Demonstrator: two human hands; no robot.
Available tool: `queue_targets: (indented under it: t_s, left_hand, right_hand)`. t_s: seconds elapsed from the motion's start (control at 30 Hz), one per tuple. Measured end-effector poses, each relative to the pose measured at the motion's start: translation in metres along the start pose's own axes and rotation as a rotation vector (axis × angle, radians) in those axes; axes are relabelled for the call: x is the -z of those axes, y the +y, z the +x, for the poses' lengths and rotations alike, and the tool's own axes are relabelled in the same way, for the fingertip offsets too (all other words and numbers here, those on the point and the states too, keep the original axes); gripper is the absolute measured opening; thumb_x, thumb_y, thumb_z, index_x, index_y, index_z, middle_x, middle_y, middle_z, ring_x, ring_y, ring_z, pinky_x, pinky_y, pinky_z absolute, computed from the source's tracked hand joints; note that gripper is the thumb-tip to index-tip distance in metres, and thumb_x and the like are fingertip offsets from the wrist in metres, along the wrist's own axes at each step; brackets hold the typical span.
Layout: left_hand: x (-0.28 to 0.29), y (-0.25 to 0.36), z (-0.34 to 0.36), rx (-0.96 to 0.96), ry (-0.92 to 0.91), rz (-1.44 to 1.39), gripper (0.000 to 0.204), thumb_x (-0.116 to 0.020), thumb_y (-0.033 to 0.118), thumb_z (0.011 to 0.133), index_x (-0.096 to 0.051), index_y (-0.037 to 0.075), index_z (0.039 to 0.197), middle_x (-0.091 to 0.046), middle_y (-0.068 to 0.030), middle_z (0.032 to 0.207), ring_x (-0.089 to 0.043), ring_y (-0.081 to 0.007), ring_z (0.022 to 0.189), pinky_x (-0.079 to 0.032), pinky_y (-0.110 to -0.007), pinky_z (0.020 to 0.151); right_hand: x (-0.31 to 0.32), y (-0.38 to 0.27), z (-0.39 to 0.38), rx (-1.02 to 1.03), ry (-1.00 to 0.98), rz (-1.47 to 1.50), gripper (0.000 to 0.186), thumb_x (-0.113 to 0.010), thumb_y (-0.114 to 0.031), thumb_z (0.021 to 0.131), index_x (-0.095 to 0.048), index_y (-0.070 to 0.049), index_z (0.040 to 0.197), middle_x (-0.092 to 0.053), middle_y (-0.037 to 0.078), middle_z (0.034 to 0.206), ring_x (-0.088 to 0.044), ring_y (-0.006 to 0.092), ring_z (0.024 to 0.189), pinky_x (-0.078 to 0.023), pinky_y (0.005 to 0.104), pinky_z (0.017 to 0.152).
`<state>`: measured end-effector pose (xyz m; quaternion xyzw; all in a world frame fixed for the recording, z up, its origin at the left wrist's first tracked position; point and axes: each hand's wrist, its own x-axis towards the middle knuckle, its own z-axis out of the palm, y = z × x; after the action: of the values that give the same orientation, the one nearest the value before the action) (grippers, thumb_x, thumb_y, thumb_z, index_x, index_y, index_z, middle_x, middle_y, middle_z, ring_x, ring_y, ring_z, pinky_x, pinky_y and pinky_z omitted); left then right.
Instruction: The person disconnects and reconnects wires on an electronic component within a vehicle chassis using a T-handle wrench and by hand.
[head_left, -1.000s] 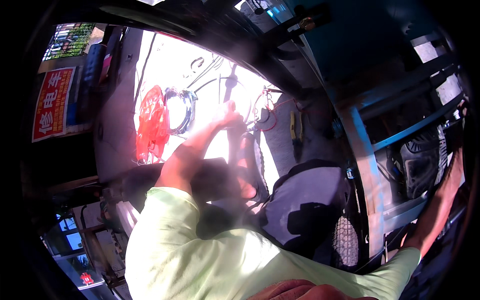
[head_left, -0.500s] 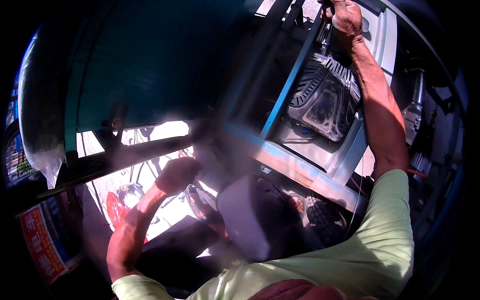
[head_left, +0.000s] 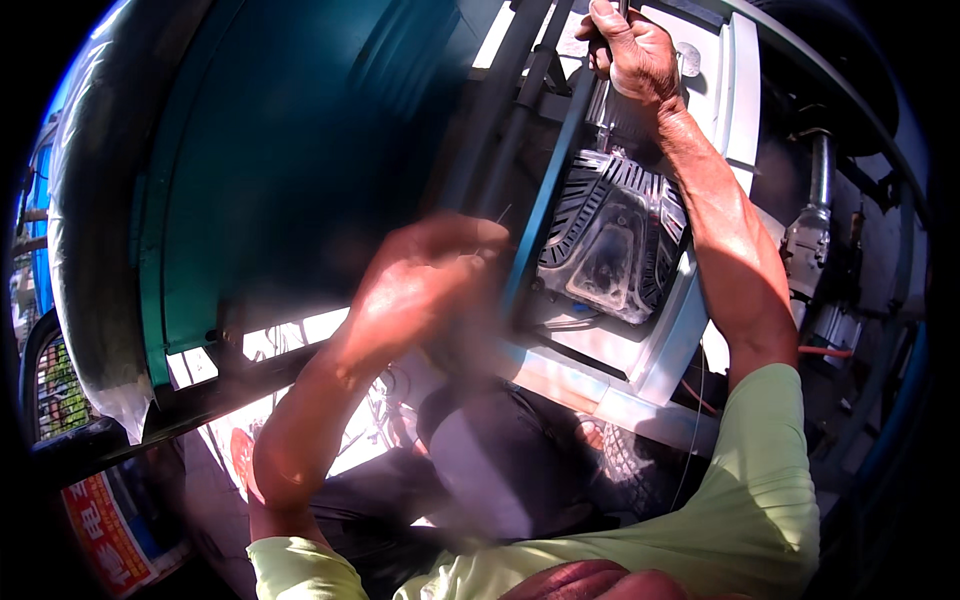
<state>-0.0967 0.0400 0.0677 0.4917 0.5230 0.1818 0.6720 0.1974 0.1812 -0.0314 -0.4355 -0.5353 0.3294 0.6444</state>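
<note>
My right hand [head_left: 637,52] is closed at the far end of an open metal frame [head_left: 665,385], thumb uppermost. A dark rod-like bit shows at its fingers, but what it grips is mostly hidden. Below that hand, inside the frame, sits a finned dark-metal housing [head_left: 612,245] with a cable or rod running up from it. Left of the housing runs a blue bar [head_left: 550,190]. My left hand [head_left: 435,265] is raised beside this bar, blurred, with its fingers pinched together. A thin sliver or wire sticks up from the fingertips, too fine to name.
A large teal panel [head_left: 270,200] stands on the left, its outer edge wrapped in clear plastic [head_left: 100,220]. A silver shaft [head_left: 820,180] and further metal parts lie right of my right arm. A red sign [head_left: 105,535] is at the lower left, a tyre [head_left: 628,455] under the frame.
My left hand has risen and moved right, from low over the bright ground to beside the blue bar. My right hand stays closed at the frame's far end; the view has shifted slightly.
</note>
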Motion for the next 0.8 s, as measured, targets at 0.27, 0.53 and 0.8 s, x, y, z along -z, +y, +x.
queue_targets:
  t_s: [0.27,0.53,0.8]
  left_hand:
    - [-0.021,0.025,0.068,-0.404,0.053,0.479,0.038,-0.057,0.001,0.092,-0.066,0.0,0.128,-0.073,-0.0116,0.11,-0.07,-0.0187,0.096,-0.056,-0.033,0.084]
    - [-0.031,0.043,0.119,-0.49,0.148,0.744,0.017,-0.067,0.002,0.089,-0.073,0.0,0.105,-0.075,-0.0137,0.094,-0.073,-0.0198,0.09,-0.057,-0.033,0.083]
    - [-0.035,0.037,0.143,-0.575,0.143,0.904,0.015,-0.069,0.006,0.092,-0.075,0.002,0.105,-0.075,-0.0164,0.102,-0.075,-0.0327,0.096,-0.058,-0.036,0.084]
  right_hand:
    - [-0.003,0.011,0.0,0.094,-0.024,0.117,0.044,-0.055,-0.04,0.109,-0.073,-0.001,0.098,-0.067,0.002,0.076,-0.052,0.0054,0.063,-0.044,0.0238,0.06]
    - [0.005,-0.019,0.003,0.003,0.053,0.091,0.053,-0.049,-0.043,0.109,-0.069,0.001,0.086,-0.054,0.002,0.064,-0.051,0.0088,0.061,-0.043,0.0266,0.06]
    - [-0.004,-0.041,0.004,-0.045,0.086,0.099,0.051,-0.05,-0.04,0.109,-0.069,0.001,0.086,-0.055,0.002,0.064,-0.051,0.0081,0.06,-0.041,0.0253,0.058]
